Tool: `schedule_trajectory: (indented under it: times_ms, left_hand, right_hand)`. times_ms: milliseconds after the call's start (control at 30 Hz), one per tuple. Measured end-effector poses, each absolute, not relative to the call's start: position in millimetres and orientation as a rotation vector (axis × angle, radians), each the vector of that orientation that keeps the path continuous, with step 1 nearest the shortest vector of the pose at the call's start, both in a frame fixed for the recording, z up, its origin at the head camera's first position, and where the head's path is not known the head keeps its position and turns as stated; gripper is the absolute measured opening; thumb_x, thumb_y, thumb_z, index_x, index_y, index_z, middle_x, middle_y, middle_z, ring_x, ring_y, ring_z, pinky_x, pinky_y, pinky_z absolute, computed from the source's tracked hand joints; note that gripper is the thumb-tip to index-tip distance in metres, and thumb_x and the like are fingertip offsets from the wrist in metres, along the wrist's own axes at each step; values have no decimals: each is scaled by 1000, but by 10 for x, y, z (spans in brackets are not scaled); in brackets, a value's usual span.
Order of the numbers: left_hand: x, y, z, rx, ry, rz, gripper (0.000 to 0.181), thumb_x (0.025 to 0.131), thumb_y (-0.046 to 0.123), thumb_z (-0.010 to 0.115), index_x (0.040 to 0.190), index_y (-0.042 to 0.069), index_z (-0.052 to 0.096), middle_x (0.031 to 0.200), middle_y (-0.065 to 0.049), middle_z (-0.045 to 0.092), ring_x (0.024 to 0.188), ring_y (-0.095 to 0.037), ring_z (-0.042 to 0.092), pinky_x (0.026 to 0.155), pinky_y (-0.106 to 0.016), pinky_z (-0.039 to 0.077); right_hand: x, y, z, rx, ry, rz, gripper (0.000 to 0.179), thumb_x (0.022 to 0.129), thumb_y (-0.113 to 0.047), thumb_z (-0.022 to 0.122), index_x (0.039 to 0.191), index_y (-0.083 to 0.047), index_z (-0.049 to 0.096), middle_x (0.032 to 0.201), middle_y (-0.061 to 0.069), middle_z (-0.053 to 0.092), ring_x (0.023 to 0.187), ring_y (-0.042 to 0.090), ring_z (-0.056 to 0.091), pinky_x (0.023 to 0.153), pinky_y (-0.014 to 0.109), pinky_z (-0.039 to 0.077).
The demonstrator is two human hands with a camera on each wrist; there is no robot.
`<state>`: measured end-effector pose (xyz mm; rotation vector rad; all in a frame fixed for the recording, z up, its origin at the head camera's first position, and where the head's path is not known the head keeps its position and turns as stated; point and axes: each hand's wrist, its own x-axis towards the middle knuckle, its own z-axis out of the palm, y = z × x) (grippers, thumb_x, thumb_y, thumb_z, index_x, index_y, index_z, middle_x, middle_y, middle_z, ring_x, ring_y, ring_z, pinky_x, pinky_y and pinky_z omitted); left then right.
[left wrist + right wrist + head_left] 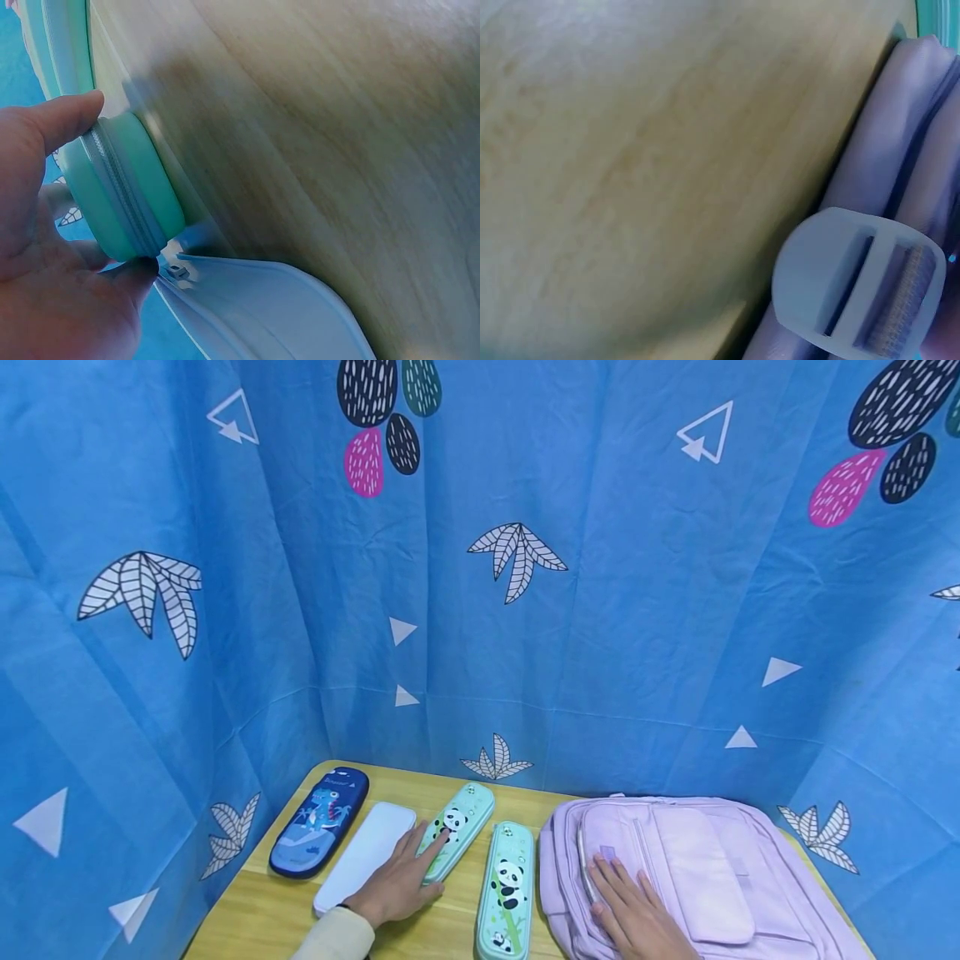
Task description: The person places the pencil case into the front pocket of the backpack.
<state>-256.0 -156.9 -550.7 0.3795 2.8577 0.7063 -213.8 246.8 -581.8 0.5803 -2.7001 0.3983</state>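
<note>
In the head view my left hand is over a mint-green panda pencil case. The left wrist view shows the thumb on one side of that zipped case and fingers round the other. A second mint panda pencil case lies just right of it. To the left are a plain white pencil case, close beside my hand, and a dark blue dinosaur one. My right hand rests with extended fingers on the front of a lilac backpack, which lies flat.
Everything lies on a wooden table with a yellowish top. Blue patterned curtains close off the back and both sides. A pale strap buckle of the backpack shows up close in the right wrist view.
</note>
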Motion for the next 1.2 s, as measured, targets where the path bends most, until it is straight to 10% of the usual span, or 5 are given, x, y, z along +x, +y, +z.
schedule_trajectory:
  times_ms: [400,633,733,1200]
  left_hand:
    - [-2570,-1573,-5541,370,2858,709,80,103,38,74,172,28,35,182,-19,14,167,-46,18,126,-71,34]
    - [-2582,-1578,-5558,369,2857,704,80,103,38,73,173,30,33,183,-18,14,167,-45,17,126,-71,34]
    - [-2580,-1579,-5551,377,2861,705,80,104,38,73,173,29,33,182,-18,14,167,-45,18,126,-71,34]
    - [-2567,-1595,-5565,392,2859,736,80,103,37,73,173,30,34,182,-18,14,167,-46,17,127,-72,32]
  right_hand:
    - [-2142,2552,-5631,658,-2680,562,52,110,-27,62,159,-9,57,158,10,63,146,39,57,128,7,-1]
    - [-2150,2572,-5498,652,-2731,593,51,114,-25,57,162,-9,52,157,11,63,143,35,61,116,54,52]
    - [-2156,2581,-5469,693,-2685,578,50,113,-20,59,161,-8,53,157,10,64,140,34,65,111,51,57]
    - [-2180,2625,-5457,834,-2470,646,51,106,-3,65,156,-9,60,153,7,68,142,14,61,118,-1,22]
